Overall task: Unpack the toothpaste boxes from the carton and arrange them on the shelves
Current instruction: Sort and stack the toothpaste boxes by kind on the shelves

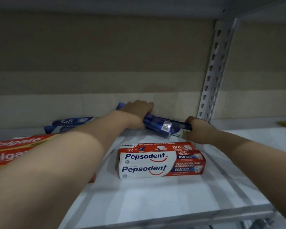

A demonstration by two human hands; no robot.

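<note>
- The left hand (137,113) reaches far in, its forearm stretched long from the lower left, and its fingers curl over the left end of the blue toothpaste box bundle (160,125).
- The right hand (197,131) grips the bundle's right end, knuckles up, with its forearm coming in from the right edge.

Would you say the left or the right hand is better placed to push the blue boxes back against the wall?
Left, probably. The left hand lies over the top of the blue boxes by the wall, holding most of their length. The right hand only holds their near end.
</note>
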